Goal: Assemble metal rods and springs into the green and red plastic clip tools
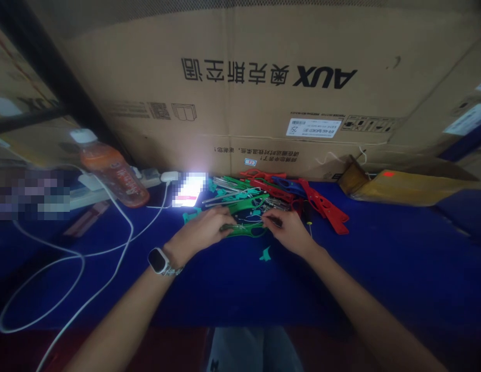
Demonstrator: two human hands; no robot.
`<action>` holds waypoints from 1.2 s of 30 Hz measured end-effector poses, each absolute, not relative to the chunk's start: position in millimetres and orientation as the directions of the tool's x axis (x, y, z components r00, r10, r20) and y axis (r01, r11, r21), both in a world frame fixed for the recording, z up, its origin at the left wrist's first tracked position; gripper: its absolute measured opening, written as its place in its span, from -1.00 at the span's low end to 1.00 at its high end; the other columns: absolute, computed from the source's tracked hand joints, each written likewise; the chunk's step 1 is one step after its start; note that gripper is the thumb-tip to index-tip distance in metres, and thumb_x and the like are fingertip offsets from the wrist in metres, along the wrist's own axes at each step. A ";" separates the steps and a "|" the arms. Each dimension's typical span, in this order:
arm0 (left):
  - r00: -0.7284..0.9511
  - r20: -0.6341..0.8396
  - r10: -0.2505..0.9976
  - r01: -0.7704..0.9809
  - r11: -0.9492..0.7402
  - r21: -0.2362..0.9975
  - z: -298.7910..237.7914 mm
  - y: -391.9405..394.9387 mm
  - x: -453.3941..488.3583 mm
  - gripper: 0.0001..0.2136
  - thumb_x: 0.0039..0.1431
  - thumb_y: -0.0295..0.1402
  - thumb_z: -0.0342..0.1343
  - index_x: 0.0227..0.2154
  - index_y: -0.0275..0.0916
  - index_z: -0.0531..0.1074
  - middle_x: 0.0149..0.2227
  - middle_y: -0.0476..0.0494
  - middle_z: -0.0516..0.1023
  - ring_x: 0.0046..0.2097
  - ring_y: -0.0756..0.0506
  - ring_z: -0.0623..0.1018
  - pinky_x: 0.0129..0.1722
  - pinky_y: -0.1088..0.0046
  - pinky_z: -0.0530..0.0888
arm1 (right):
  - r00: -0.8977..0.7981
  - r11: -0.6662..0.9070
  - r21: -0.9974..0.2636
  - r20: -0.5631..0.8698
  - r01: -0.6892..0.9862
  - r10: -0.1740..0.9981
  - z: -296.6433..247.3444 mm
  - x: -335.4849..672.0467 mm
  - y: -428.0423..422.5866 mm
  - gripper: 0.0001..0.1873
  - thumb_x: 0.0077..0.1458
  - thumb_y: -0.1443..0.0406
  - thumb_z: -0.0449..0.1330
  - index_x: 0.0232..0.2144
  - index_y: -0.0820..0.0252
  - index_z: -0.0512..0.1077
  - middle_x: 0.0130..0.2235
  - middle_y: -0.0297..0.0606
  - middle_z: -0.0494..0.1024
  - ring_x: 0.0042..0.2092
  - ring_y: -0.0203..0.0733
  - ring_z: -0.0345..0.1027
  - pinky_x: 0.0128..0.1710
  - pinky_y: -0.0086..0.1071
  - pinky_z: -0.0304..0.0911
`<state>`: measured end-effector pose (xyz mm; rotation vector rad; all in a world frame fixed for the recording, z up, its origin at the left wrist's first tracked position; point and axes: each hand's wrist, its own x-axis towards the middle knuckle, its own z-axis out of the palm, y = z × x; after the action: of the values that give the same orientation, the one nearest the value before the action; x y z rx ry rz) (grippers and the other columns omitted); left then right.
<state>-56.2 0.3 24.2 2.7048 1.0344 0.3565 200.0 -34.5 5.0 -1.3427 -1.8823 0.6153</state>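
Note:
My left hand (211, 227), with a watch on its wrist, is closed around the left end of a green plastic casing (248, 230) that looks like half of a long-reach lighter. At the casing's right end, the fingers of my right hand (289, 227) are pinched together close to a thin white wire (254, 219). What lies between those right fingertips is too small to make out. Just behind both hands is a pile of green and red lighter casings (321, 204) with metal tubes (225, 183). A small teal plastic piece (266, 254) lies in front of the casing.
A lit phone (191, 190) stands behind my left hand, beside a power strip (147, 178). White cables (85, 254) loop over the blue tabletop (233, 289). An orange drink bottle (112, 170) leans at left. A large cardboard box (240, 113) closes off the back; a yellow envelope (407, 187) lies right.

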 end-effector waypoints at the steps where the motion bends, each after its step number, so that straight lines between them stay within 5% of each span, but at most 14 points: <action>1: 0.715 0.142 0.685 0.627 -0.717 0.304 25.5 -0.2 -56.2 -0.82 0.26 -0.39 0.17 -0.12 -0.16 0.59 -0.14 -0.15 0.55 -0.09 -0.18 0.56 -0.10 0.30 0.47 | -0.189 0.342 -0.729 0.287 0.592 0.939 5.2 200.0 -34.6 -0.85 0.22 0.26 0.16 -0.30 0.12 0.55 -0.35 -0.29 0.66 -0.32 -0.16 0.55 -0.29 -0.36 0.36; 12: 0.703 0.158 0.693 0.576 -0.686 0.445 30.2 1.7 -66.7 -0.85 0.26 -0.41 0.17 -0.14 -0.17 0.57 -0.17 -0.11 0.58 -0.16 -0.10 0.56 -0.11 0.33 0.48 | -0.198 0.352 -0.723 0.293 0.594 0.935 6.2 198.1 -36.2 -0.85 0.22 0.26 0.16 -0.29 0.11 0.55 -0.35 -0.30 0.65 -0.31 -0.16 0.55 -0.28 -0.36 0.35; 36: 0.710 0.218 0.669 0.552 -0.722 0.417 18.8 4.9 -57.0 -0.84 0.31 -0.39 0.13 -0.11 -0.13 0.56 -0.16 -0.11 0.51 -0.13 -0.11 0.54 -0.08 0.30 0.49 | -0.203 0.282 -0.829 0.207 0.484 0.957 2.8 196.6 -35.2 -0.86 0.19 0.24 0.15 -0.34 0.13 0.48 -0.46 -0.34 0.60 -0.49 -0.23 0.45 -0.46 -0.40 0.32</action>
<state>-57.0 4.9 18.8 2.5969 0.9572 0.5121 196.6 -35.2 2.8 -1.3029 -1.8130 0.8108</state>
